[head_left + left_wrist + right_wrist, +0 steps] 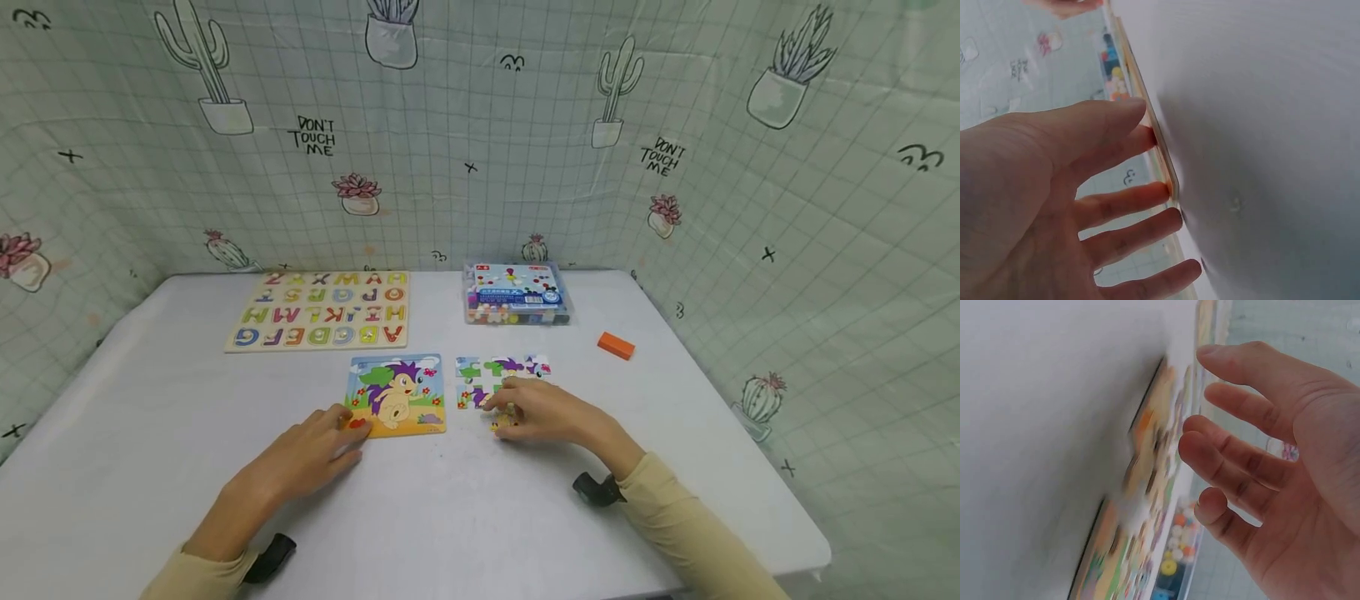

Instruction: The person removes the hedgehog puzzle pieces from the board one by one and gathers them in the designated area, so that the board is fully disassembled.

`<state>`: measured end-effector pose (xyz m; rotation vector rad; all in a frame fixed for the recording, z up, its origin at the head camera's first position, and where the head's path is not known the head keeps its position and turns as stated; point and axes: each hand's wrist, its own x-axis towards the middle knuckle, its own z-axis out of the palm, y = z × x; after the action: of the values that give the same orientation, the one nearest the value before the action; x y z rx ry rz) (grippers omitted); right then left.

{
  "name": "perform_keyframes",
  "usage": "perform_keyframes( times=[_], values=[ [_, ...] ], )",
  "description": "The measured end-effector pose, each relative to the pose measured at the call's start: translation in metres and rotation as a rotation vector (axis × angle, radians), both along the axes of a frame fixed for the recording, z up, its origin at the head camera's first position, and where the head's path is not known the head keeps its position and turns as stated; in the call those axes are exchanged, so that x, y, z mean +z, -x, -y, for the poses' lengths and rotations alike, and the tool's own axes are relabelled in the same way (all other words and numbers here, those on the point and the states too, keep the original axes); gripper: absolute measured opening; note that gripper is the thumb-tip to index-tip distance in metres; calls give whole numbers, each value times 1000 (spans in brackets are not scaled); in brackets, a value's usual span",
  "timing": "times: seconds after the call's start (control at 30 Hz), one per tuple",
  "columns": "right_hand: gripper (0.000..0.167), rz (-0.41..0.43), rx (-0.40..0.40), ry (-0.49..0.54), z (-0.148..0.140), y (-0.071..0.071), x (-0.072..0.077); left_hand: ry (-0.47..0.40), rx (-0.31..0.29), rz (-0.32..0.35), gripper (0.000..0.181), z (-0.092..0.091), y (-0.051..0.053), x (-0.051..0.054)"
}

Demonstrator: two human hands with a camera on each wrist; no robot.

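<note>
My left hand [311, 454] rests its fingertips on the lower left corner of a hedgehog picture board [397, 396]. In the left wrist view the left hand [1085, 187] has fairly straight, spread fingers touching the thin board edge [1163, 147]. Beside the board lie several jigsaw pieces [468, 396] with matching hedgehog artwork. Over their near side my right hand [547, 412] hovers and partly hides them. Its fingers are loosely bent; in the right wrist view the right hand [1260, 450] has nothing between thumb and fingers, with the puzzle pieces [1147, 450] below them.
Behind the picture board lies a wooden alphabet board [322, 312]. A clear plastic box [517, 293] of colourful small parts stands at the back. An orange block [616, 346] lies to the right on the white table [450, 517]. Patterned cloth [465, 167] hangs around the table.
</note>
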<state>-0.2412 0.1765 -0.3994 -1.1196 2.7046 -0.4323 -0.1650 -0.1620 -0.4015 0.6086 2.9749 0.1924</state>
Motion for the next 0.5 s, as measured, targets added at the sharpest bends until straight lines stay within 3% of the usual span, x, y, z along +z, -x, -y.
perform_keyframes(
  times=[0.23,0.5],
  values=[
    [32,17,23,3,38,4,0,-50,4,91,41,8,-1,2],
    [28,-55,115,7,79,11,-2,-106,-24,142,40,19,1,2]
  ],
)
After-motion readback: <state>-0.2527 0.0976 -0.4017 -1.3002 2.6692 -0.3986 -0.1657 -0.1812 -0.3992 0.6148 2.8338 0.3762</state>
